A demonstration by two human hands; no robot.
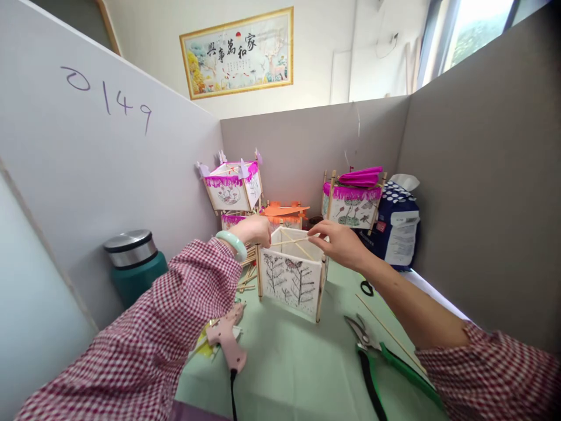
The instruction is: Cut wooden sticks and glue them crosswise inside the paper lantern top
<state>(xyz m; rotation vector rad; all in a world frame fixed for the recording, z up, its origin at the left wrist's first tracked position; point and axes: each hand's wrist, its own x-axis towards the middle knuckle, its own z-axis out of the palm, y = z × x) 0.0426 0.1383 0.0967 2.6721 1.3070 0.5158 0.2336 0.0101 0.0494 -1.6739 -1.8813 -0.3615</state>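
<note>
A white paper lantern frame (291, 283) with black tree drawings and wooden corner sticks stands upright in the middle of the green-covered table. Thin sticks (293, 240) cross over its open top. My left hand (258, 230), with a pale green bangle on the wrist, is at the lantern's top left corner; its fingers are curled downward, and their tips are partly hidden. On the right side of the top, my right hand (335, 240) pinches the end of a thin stick between thumb and forefinger.
Pink glue gun (228, 339) lies front left, green-handled shears (372, 345) front right beside a loose stick (388, 327). Decorated lanterns (230, 193) stand behind, another (350, 207) at back right near a blue package (397, 228). A teal bottle (135, 269) is left; grey partitions surround the table.
</note>
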